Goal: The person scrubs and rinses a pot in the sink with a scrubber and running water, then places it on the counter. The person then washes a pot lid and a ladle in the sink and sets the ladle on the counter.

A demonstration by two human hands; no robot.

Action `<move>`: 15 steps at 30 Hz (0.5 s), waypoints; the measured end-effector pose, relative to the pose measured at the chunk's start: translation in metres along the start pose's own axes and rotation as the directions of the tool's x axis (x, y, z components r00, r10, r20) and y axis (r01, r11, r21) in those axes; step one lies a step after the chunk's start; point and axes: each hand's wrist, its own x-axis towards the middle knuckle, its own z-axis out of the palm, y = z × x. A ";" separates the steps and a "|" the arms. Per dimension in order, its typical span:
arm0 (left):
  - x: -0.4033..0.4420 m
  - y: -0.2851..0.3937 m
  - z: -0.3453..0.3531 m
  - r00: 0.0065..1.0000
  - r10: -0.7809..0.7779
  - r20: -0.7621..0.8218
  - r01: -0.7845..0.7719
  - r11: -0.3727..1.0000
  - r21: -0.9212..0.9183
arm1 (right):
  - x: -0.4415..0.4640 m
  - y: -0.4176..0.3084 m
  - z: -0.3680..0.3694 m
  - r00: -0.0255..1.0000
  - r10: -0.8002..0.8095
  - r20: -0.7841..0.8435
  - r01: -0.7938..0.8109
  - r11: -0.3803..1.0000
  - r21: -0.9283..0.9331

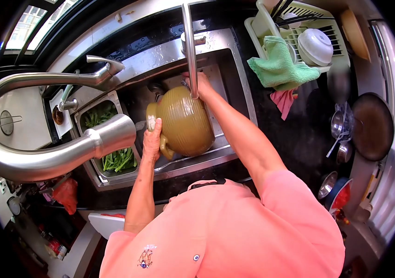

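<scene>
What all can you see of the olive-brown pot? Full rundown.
The olive-brown pot is bulbous, with horizontally ribbed, glossy walls that look like glazed ceramic. It lies tipped over in the steel sink, with what looks like its rim toward picture left and a looped handle near it. The left hand grips it by the rim. The right hand is at its far side; contact there is partly hidden by the tap pipe. Its inside isn't visible.
</scene>
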 end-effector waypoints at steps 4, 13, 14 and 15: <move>-0.005 0.007 0.010 0.998 -0.012 -0.063 0.012 1.000 -0.004 | 0.001 -0.013 -0.003 0.997 -0.066 0.041 0.066 0.998 -0.019; -0.013 0.027 0.030 0.996 -0.016 -0.082 0.021 0.998 0.053 | -0.188 -0.047 0.005 0.690 -0.721 0.063 0.638 0.565 -0.523; -0.016 0.037 0.042 0.998 -0.001 -0.061 0.007 0.995 0.099 | -0.196 -0.040 0.010 0.688 -0.700 0.191 0.675 0.520 -0.524; -0.018 0.044 0.050 0.999 0.013 -0.040 -0.007 0.990 0.144 | -0.194 -0.042 0.011 0.706 -0.696 0.132 0.630 0.532 -0.566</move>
